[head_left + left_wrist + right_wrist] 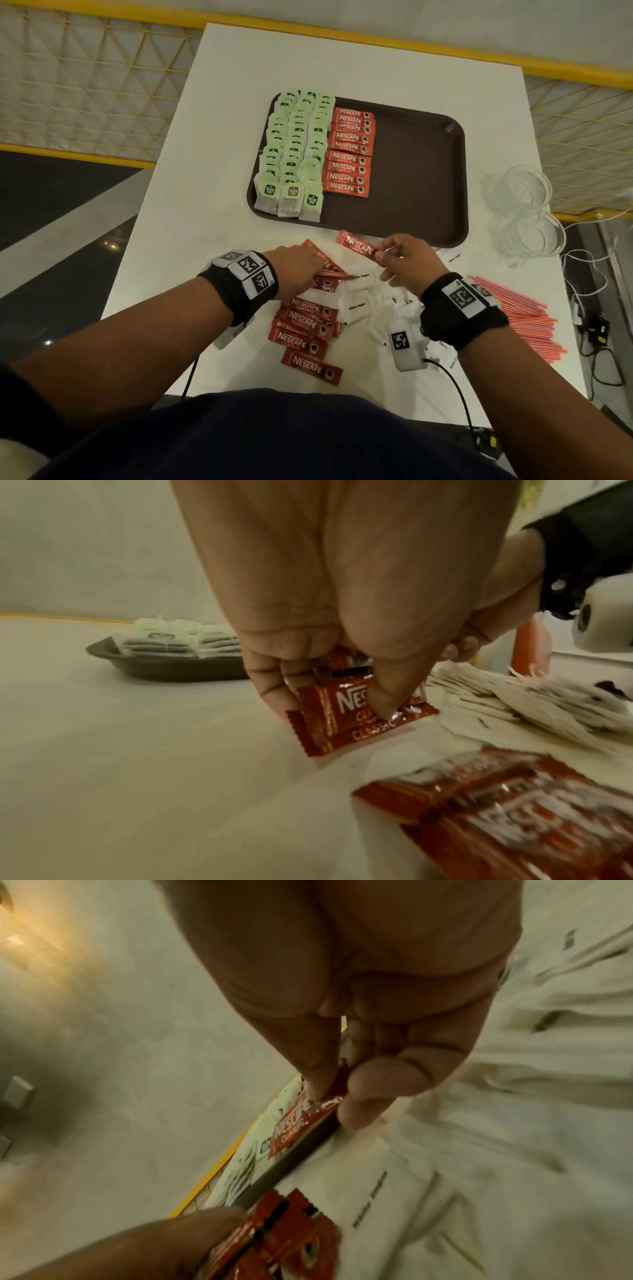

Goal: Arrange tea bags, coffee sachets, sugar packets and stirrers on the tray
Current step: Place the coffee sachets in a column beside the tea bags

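Roughly halfway, I judge: the right hand [407, 260] pinches one coffee sachet [358, 246] by its end just short of the tray [428, 164], while the left hand [296, 270] pinches a second sachet [356, 718] against the table [239, 85]. More loose sachets [305, 337], the sugar packets [356, 308] and the stirrers [520, 318] lie unsorted on the table. On the tray, tea bags [294, 150] fill three columns at the left with one column of coffee sachets [349, 150] touching them, the right half bare.

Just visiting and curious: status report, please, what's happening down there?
Right hand pinching one coffee sachet. Left hand gripping sachets on table. Tray: tea bags, coffee column. Sugar, stirrers waiting. Nothing blocking.
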### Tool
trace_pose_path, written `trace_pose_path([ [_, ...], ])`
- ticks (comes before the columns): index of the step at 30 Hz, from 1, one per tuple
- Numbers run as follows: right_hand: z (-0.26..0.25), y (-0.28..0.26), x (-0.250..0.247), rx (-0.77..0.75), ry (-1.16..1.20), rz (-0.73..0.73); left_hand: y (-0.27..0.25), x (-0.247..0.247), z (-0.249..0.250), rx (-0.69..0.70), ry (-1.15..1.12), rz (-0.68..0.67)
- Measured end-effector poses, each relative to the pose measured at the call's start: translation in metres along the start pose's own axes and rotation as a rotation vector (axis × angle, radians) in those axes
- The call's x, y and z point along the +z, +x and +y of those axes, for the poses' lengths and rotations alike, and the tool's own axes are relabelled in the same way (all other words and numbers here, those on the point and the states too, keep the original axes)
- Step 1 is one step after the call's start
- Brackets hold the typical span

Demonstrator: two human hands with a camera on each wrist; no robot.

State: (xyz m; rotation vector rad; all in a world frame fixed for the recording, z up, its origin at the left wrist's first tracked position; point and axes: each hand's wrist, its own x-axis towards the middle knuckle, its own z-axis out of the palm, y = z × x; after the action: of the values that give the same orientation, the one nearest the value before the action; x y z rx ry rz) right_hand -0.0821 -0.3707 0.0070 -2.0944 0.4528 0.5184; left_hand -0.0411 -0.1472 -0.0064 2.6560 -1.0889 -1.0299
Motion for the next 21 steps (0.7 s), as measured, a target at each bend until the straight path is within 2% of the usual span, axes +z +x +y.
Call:
trace_pose_path([
  [4,-0.016,0.022,-0.013,0.055,0.158,0.041,0.000,-0.016,-0.017,-0.049,-0.194,0.044],
  [6,-0.024,0.038,-0.017,0.075,0.157,0.068,-0.001,-0.024,-0.027,-0.072,-0.273,0.071],
  [13,-0.051,0.087,-0.012,0.153,-0.022,0.041,0.000,-0.046,-0.047,-0.100,-0.663,0.221],
  [21,-0.065,0.116,-0.005,0.259,-0.222,0.065,0.004,-0.053,-0.070,-0.137,-0.816,0.338],
])
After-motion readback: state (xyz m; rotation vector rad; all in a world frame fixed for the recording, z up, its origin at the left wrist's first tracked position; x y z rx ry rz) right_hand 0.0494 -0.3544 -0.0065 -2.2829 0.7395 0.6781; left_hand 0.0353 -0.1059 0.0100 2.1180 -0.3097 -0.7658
